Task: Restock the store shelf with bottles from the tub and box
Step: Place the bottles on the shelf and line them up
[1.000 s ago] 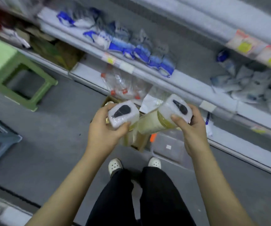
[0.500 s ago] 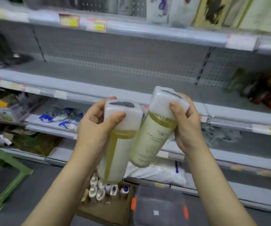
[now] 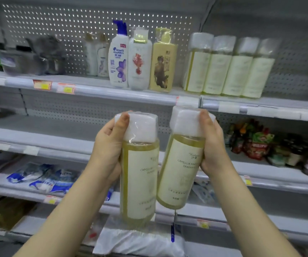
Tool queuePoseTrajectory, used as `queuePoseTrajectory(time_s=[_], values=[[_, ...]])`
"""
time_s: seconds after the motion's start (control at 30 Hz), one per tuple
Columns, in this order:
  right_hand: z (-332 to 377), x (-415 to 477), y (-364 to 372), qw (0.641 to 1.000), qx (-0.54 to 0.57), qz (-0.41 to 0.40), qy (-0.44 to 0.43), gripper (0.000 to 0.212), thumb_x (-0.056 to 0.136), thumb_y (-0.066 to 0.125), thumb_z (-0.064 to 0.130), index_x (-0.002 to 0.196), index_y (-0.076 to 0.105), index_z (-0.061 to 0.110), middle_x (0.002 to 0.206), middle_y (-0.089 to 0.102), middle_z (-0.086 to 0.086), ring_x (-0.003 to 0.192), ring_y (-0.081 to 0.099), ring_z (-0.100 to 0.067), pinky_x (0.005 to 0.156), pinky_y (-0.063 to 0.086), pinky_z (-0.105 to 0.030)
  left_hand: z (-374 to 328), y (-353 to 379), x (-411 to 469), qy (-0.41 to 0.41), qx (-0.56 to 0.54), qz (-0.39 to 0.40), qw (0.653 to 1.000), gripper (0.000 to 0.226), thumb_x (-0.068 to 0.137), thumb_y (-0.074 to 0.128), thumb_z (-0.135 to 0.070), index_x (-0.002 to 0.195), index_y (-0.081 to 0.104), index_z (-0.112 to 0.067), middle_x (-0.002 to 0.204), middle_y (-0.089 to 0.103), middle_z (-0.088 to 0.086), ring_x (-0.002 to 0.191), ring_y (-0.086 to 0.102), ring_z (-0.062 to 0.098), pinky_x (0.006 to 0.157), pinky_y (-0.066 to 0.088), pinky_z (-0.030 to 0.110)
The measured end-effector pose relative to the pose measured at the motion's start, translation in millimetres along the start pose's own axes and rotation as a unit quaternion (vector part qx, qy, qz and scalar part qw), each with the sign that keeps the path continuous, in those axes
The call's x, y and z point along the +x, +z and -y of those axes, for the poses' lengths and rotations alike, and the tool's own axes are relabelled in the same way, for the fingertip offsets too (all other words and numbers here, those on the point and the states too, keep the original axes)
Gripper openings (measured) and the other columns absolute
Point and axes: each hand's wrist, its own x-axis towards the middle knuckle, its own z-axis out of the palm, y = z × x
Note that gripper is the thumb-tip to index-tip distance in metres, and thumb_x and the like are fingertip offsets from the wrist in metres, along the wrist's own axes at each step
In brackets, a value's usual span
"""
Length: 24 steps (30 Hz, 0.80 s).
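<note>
I hold two tall yellow-liquid bottles with white caps and cream labels, both wrapped in clear film. My left hand (image 3: pixel 108 145) grips the left bottle (image 3: pixel 140 175) near its cap, upright. My right hand (image 3: pixel 214 147) grips the right bottle (image 3: pixel 181 169), tilted with its base leaning left against the other. Both are raised in front of the shelving, just below the upper shelf (image 3: pixel 131 95). On that shelf stands a row of several matching bottles (image 3: pixel 229 67) at the right. The tub and box are out of sight.
Left of the matching row stand a tan bottle (image 3: pixel 163 60), a white bottle with a red print (image 3: pixel 140 62) and a white pump bottle (image 3: pixel 118 56). The middle shelf (image 3: pixel 38 134) is bare at left, with jars and packets (image 3: pixel 260 145) at right. Blue-white packs (image 3: pixel 44 179) lie lower down.
My view has swung up from the floor to the upper shelves. Both hands have lifted the bottles from low near the box up to shelf height, turning them upright.
</note>
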Motion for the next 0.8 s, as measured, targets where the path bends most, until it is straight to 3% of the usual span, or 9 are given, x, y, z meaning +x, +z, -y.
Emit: queuePoseTrajectory(time_s=[0.17, 0.47, 0.53, 0.63, 0.73, 0.8], values=[[21.8, 9.8, 1.4, 0.999, -0.048, 0.000, -0.024, 0.045, 0.081, 0.062, 0.049, 0.112, 0.062, 0.017, 0.104, 0.071, -0.004, 0.093, 0.069, -0.017, 0.075, 0.058, -0.030, -5.0, 26.8, 16.1, -0.039, 0.024, 0.053, 0.998, 0.035, 0.071, 0.062, -0.044, 0.087, 0.066, -0.012, 0.083, 0.074, 0.009, 0.074, 0.070, 0.021, 0.074, 0.059, 0.040], [50.9, 19.1, -6.9, 0.991, -0.076, -0.086, -0.068, 0.046, 0.077, 0.073, 0.052, 0.107, 0.065, 0.018, 0.110, 0.071, -0.011, 0.095, 0.069, -0.024, 0.082, 0.057, -0.041, -6.2, 59.5, 49.0, -0.062, 0.010, 0.128, 0.990, 0.039, 0.075, 0.065, -0.042, 0.097, 0.068, -0.010, 0.100, 0.073, 0.017, 0.089, 0.069, 0.030, 0.082, 0.057, 0.046], [58.1, 17.2, -16.0, 0.989, -0.074, -0.100, -0.077, 0.056, 0.071, 0.075, 0.055, 0.109, 0.065, 0.014, 0.109, 0.071, -0.013, 0.095, 0.069, -0.025, 0.082, 0.058, -0.041, -5.2, 72.7, 49.3, -0.076, 0.010, 0.141, 0.987, 0.038, 0.075, 0.066, -0.040, 0.098, 0.066, -0.010, 0.094, 0.073, 0.015, 0.082, 0.070, 0.027, 0.072, 0.060, 0.041], [68.9, 14.5, -33.6, 0.988, -0.060, -0.119, -0.083, 0.049, 0.074, 0.074, 0.053, 0.102, 0.064, 0.014, 0.099, 0.072, -0.010, 0.086, 0.069, -0.023, 0.078, 0.058, -0.042, -3.0, 97.1, 44.6, -0.079, 0.008, 0.172, 0.982, 0.038, 0.074, 0.064, -0.038, 0.100, 0.064, -0.010, 0.086, 0.074, 0.011, 0.072, 0.072, 0.021, 0.058, 0.059, 0.033], [84.2, 9.3, -55.6, 0.987, -0.058, -0.110, -0.098, 0.054, 0.071, 0.073, 0.053, 0.107, 0.064, 0.014, 0.108, 0.071, -0.014, 0.094, 0.069, -0.029, 0.086, 0.056, -0.050, 4.1, 126.2, 32.8, -0.049, 0.006, 0.173, 0.984, 0.039, 0.074, 0.062, -0.040, 0.097, 0.065, -0.010, 0.083, 0.075, 0.009, 0.071, 0.072, 0.020, 0.057, 0.058, 0.031], [96.5, 6.2, -72.0, 0.987, -0.063, -0.100, -0.110, 0.043, 0.071, 0.068, 0.050, 0.101, 0.065, 0.020, 0.105, 0.071, -0.010, 0.092, 0.069, -0.024, 0.086, 0.056, -0.047, 10.9, 145.6, 25.3, -0.037, 0.017, 0.165, 0.985, 0.047, 0.074, 0.061, -0.046, 0.098, 0.067, -0.006, 0.085, 0.075, 0.011, 0.073, 0.072, 0.022, 0.060, 0.058, 0.032]])
